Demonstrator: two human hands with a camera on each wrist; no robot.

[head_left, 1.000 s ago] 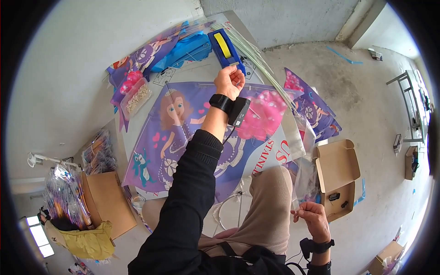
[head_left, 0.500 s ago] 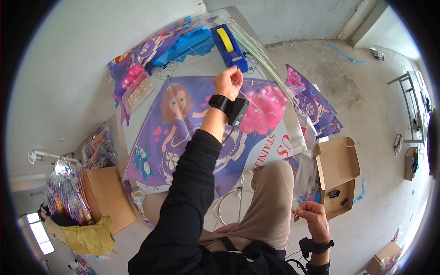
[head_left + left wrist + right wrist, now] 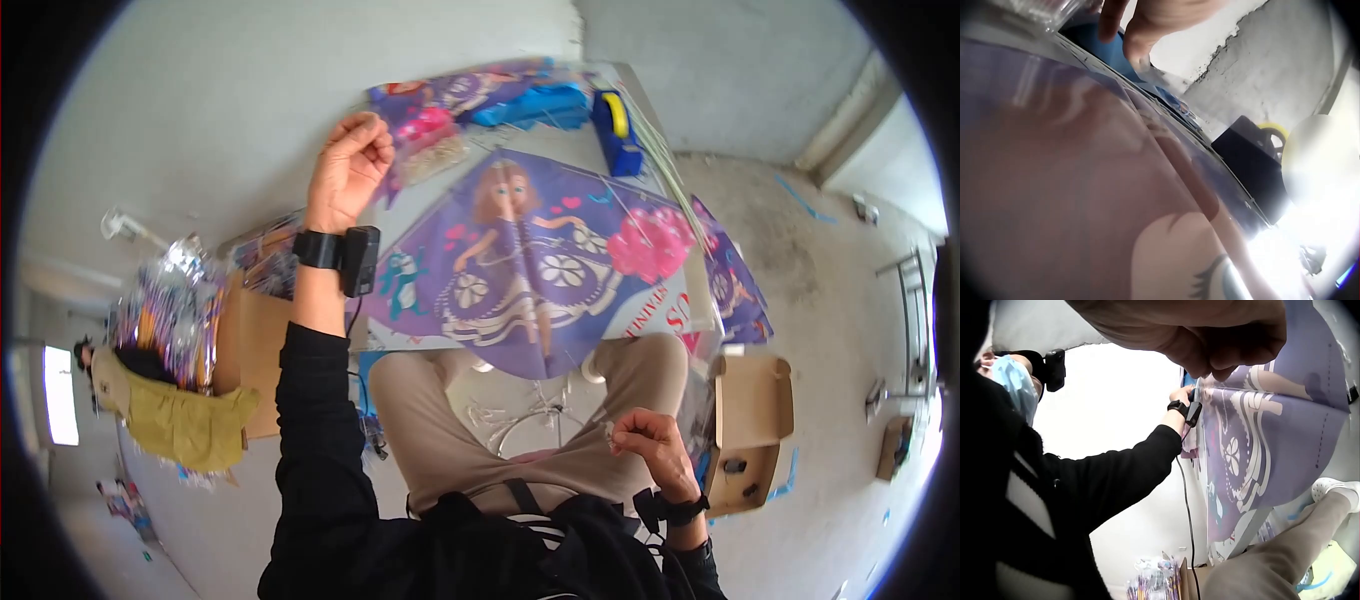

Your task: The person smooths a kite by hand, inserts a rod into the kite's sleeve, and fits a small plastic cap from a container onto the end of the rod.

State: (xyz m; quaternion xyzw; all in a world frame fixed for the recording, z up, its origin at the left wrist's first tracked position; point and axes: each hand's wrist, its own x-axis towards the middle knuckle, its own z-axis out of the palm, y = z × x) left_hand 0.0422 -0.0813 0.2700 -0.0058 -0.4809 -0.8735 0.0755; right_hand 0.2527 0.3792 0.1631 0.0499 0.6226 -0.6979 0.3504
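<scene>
On the tabletop (image 3: 425, 338), a purple princess-print kite (image 3: 530, 260) is laid flat. Left hand (image 3: 350, 170) is raised beyond its left edge, fingers curled; anything pinched cannot be told. Right hand (image 3: 645, 440) is seen over the lap, fingers pressed together. A blue tape dispenser (image 3: 617, 130) is noted behind.
</scene>
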